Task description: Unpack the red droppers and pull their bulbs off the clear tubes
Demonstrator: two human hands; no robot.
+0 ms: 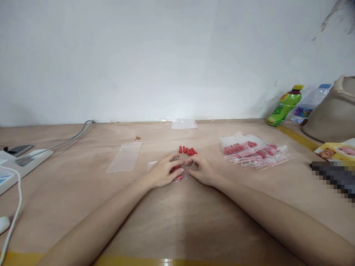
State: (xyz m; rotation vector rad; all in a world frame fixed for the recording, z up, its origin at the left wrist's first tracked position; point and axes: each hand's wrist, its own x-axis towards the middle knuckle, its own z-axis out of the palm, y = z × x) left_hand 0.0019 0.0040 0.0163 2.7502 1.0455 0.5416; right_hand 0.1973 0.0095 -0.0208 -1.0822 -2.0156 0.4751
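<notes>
- A white cord runs down the far left edge of the bench.
- Beyond it lies a power strip, with a phone just behind it, and a grey cable runs from there toward the wall.
- An empty bag, clear and flat, lies left of my hands and well apart from them.
- My left hand rests palm down on a small clear bag at the middle of the bench. The fingers curl over it and the thumb is against its near side, so the hand is closed on it. Red pieces show through the plastic under the thumb.
- Loose droppers with red bulbs lie in a short row just behind my fingertips.
- A flat bag lies far back, close to the wall.
- My right hand is curled with its fingertips meeting those of the left at the bag's right edge. It seems to touch the plastic, but I cannot tell whether it pinches it.
- A pile of clear bags filled with red-bulbed droppers is fanned out on the bench to the right.
- A green bottle and a clear bottle with a blue cap lean at the wall.
- A beige sack stands at the far right, with a yellow pack in front of it.
</notes>
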